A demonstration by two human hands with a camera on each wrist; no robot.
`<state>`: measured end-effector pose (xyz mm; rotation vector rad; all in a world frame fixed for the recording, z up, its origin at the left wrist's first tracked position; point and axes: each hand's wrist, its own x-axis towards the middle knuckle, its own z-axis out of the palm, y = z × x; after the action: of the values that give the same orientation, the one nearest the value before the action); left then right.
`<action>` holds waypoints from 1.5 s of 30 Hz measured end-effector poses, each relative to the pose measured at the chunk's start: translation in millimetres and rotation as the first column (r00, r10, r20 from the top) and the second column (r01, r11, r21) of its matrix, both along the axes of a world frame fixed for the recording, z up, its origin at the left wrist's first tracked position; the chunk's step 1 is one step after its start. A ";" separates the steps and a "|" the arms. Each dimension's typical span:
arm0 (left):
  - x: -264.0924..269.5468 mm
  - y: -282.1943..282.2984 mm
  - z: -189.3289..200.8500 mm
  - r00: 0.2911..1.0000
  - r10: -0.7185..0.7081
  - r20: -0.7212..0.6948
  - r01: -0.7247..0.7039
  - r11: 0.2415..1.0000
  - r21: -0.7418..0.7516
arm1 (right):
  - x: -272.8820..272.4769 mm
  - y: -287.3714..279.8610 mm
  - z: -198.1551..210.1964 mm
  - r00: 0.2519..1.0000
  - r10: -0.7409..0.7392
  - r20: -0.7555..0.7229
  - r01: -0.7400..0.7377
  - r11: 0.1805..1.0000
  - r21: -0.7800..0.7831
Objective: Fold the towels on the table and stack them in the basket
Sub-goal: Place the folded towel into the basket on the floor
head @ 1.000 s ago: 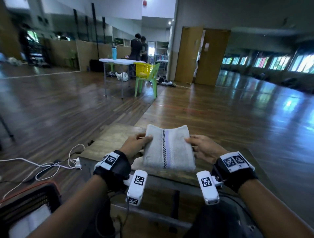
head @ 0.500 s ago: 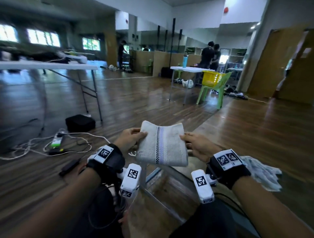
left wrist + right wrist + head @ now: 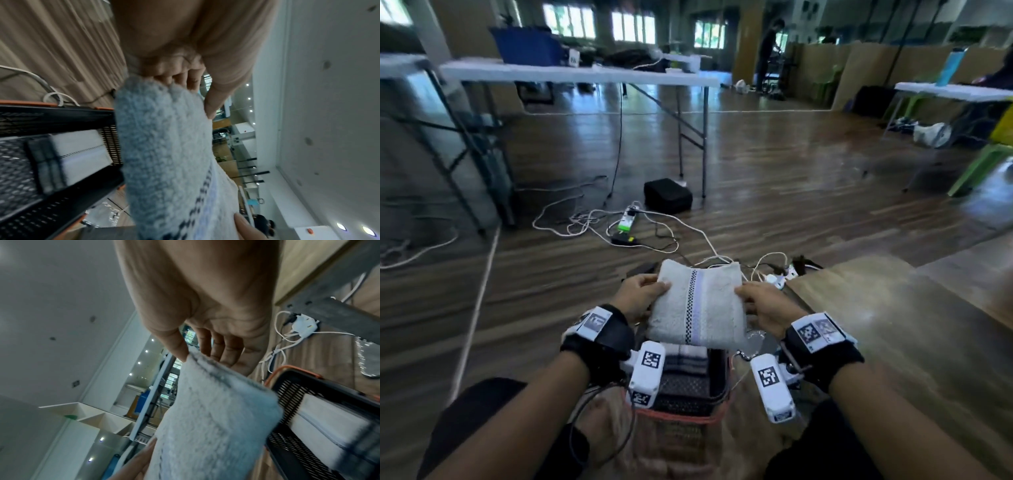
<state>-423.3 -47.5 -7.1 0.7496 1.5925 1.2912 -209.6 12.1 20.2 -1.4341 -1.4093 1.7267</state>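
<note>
Above the basket I am now holding the folded towel, my left hand and right hand each grasping a side, thumbs on top and fingers curled beneath. A second ago I was holding it over the surface; now I am turning left, so it is hanging right over the towels already stacked inside, ready for lowering.

Wooden plank floor throughout. White folding tables at rear left, blue bin on top. Black box beneath, beside power strip amid tangled white cables. Green chair far right
</note>
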 end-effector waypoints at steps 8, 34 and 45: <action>-38.5 71.6 -155.8 0.999 -0.018 -0.051 0.001 0.946 -0.323 | -53.4 77.5 -159.5 0.953 0.029 0.301 0.034 0.979 -0.202; -78.4 230.4 -367.9 0.939 -0.059 -0.338 -0.100 0.895 -0.434 | -126.1 230.8 -369.4 0.827 0.074 0.557 0.019 0.987 -0.159; -67.0 214.2 -378.0 0.873 -0.132 -0.469 -0.025 0.949 -0.313 | -137.7 202.8 -372.1 0.721 -0.096 0.686 -0.112 0.961 0.253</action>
<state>-490.3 166.6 -385.1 0.9576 2.1005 0.8082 -347.3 214.9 -351.9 -2.0125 -1.9328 0.9238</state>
